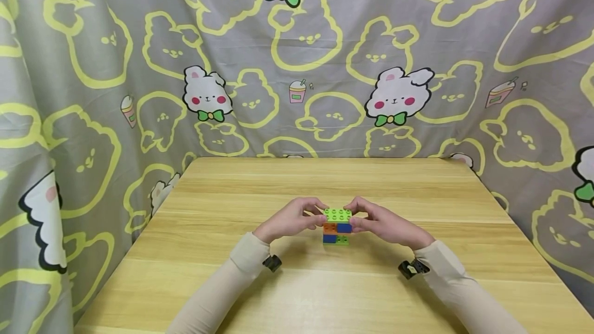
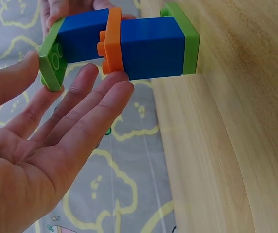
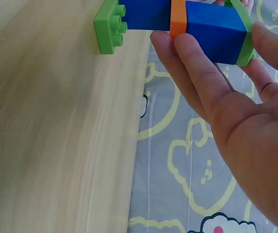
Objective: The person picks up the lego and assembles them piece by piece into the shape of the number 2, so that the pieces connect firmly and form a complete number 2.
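Note:
A small tower of toy building blocks stands on the wooden table. At its base lies a green plate (image 2: pixel 191 46), with a blue brick (image 2: pixel 153 46) on its left end. Above that come an orange plate (image 1: pixel 329 228), a second blue brick (image 3: pixel 217 31) on the right, and a green top plate (image 1: pixel 337 215) with studs. My left hand (image 1: pixel 292 218) pinches the top plate's left end between thumb and forefinger; its other fingers stretch down beside the orange plate. From the right, my right hand (image 1: pixel 380 223) pinches the opposite end, its lower fingers reaching the orange plate.
The light wooden table (image 1: pixel 232 189) extends around the tower on every side. Behind it and along both sides hangs a grey curtain (image 1: pixel 250 40) with yellow outlines and white cartoon heads. Dark wrist devices (image 1: pixel 413 269) sit below both sleeves.

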